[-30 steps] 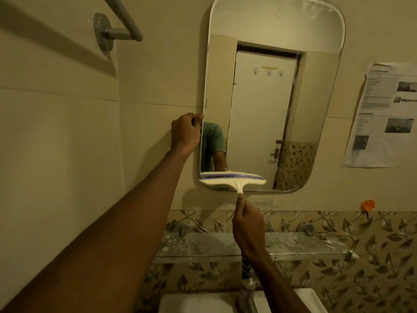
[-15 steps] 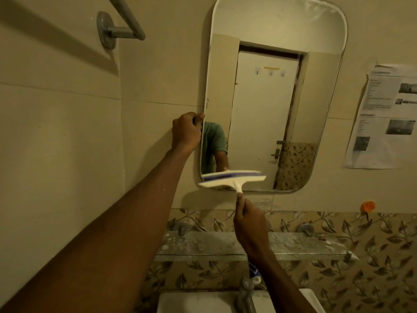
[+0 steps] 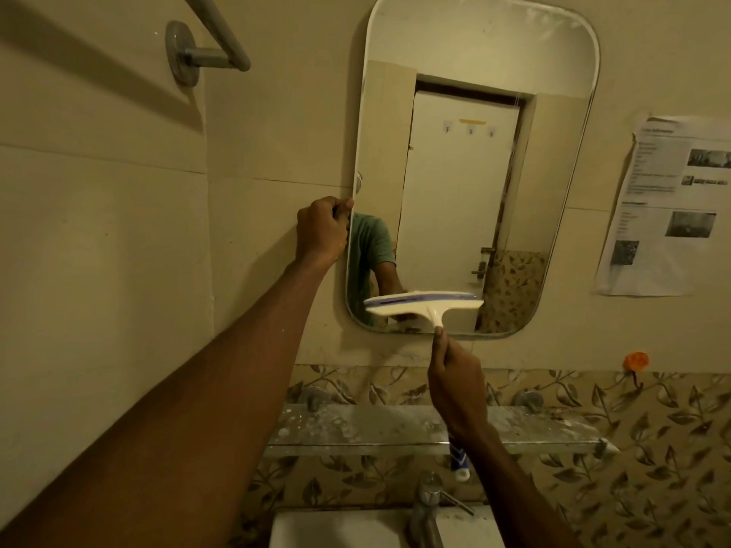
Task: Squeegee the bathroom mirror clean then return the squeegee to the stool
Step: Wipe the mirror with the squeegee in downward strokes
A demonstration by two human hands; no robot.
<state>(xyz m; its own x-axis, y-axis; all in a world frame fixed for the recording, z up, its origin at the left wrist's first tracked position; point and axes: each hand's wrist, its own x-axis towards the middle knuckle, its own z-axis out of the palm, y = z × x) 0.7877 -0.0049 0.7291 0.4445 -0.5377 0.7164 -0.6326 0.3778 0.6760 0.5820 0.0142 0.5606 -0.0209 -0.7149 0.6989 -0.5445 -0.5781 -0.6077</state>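
Observation:
A tall rounded mirror (image 3: 470,172) hangs on the beige wall. My left hand (image 3: 322,229) grips its left edge at mid height, fingers curled round the rim. My right hand (image 3: 455,379) holds the handle of a cream squeegee (image 3: 423,304) with a blue blade strip. The squeegee head lies across the mirror's lower part, just above the bottom edge, tilted slightly with its left end lower. The stool is out of view.
A glass shelf (image 3: 356,433) runs under the mirror, above a white basin (image 3: 348,528) with a chrome tap (image 3: 429,504). A towel rail (image 3: 205,45) sticks out at top left. A printed sheet (image 3: 672,207) hangs on the right wall, an orange hook (image 3: 635,361) below it.
The squeegee head has shifted slightly right along the mirror's bottom and tilted a little. My left hand stays on the mirror's edge.

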